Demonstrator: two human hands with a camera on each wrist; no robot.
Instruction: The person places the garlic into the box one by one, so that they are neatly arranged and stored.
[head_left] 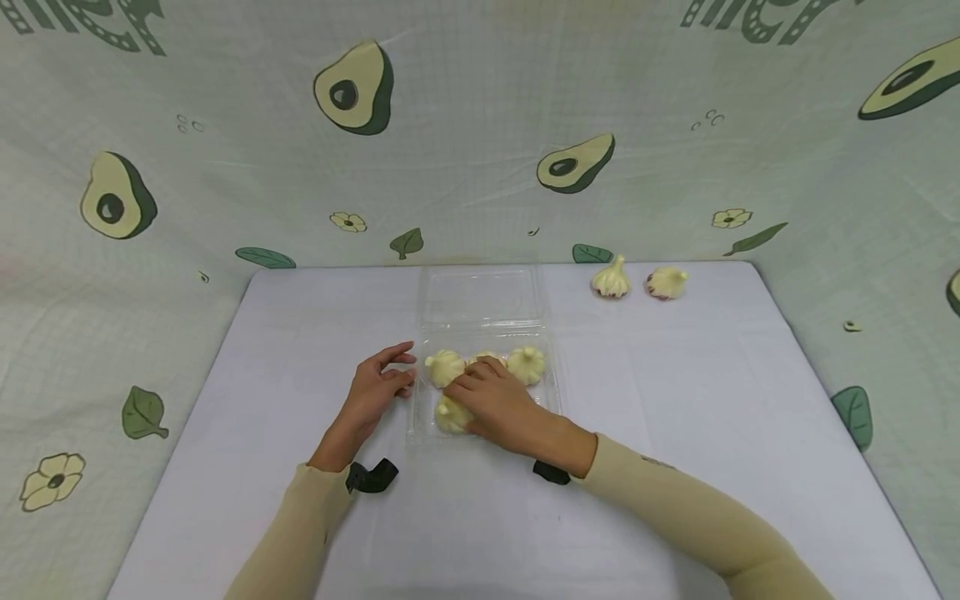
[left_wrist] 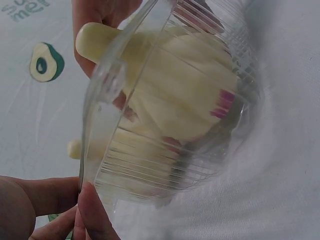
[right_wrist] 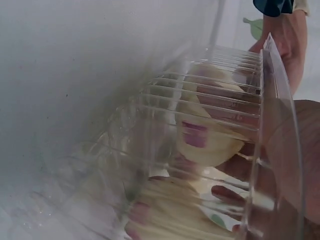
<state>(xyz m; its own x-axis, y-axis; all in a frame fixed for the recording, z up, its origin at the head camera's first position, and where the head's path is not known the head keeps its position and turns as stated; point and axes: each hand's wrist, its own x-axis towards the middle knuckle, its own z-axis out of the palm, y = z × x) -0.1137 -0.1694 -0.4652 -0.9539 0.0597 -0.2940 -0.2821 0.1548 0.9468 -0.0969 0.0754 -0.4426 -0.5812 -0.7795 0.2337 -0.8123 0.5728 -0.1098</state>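
A clear plastic clamshell container (head_left: 553,387) lies on the table with its lid (head_left: 480,296) folded back. Several pale garlic bulbs (head_left: 526,366) sit inside, some with purple patches near the base. My left hand (head_left: 382,383) is at the container's left side, pinching its rim between thumb and fingers, as the left wrist view shows. Reaching over the container, my right hand (head_left: 498,408) grips the front-left garlic bulb (head_left: 452,414), its fingers partly covering it. Another bulb (head_left: 446,367) stands just behind that one. The right wrist view shows a bulb (right_wrist: 212,140) through the ribbed wall.
Two more garlic bulbs, one upright (head_left: 612,279) and one tilted on its side (head_left: 667,283), lie near the table's back edge, right of the lid. A cloth printed with avocados (head_left: 352,87) hangs behind and beside the white table (head_left: 675,383).
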